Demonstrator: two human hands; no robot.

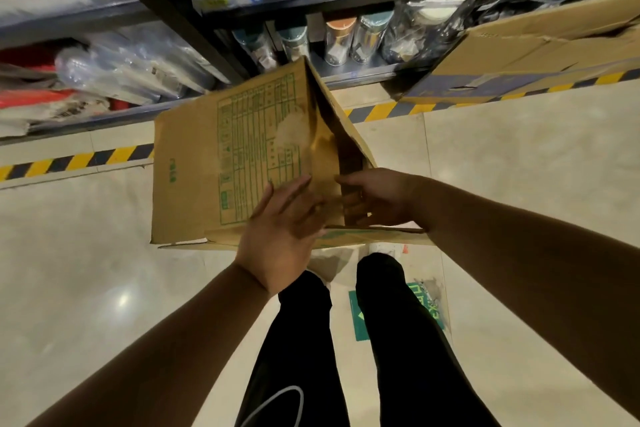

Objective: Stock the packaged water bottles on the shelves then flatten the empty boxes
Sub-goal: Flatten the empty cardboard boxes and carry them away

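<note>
— Where is the cardboard box (207, 163)?

— In the middle of the view, held up above the floor (519, 166), just in front of the lower shelf (349, 74). Its far corner points toward the shelf and its near edge is at the person's hands.

— What does it look like?

— Plain brown corrugated card. The wide face turned up and to the left carries a green printed table of small cells, with a few green characters off to the left of it. A pale scuffed patch sits on the right part of that print. The box is partly folded: two panels meet in a sharp ridge at the far end and spread into a dark, narrow opening on the right. A loose flap runs along the near edge.

— And the hands?

— The left hand (277, 236) lies flat on the printed face near its near edge, fingers straight and spread, holding nothing. The right hand (377, 198) grips the panel edge at the opening, fingers curled inside.

— Anything around it?

— Water bottles (341, 42) in clear wrap stand on the lower shelf, with orange and teal caps. A second box (519, 59) leans at the far right. Yellow-and-black tape (76, 161) runs along the floor by the shelves.
</note>
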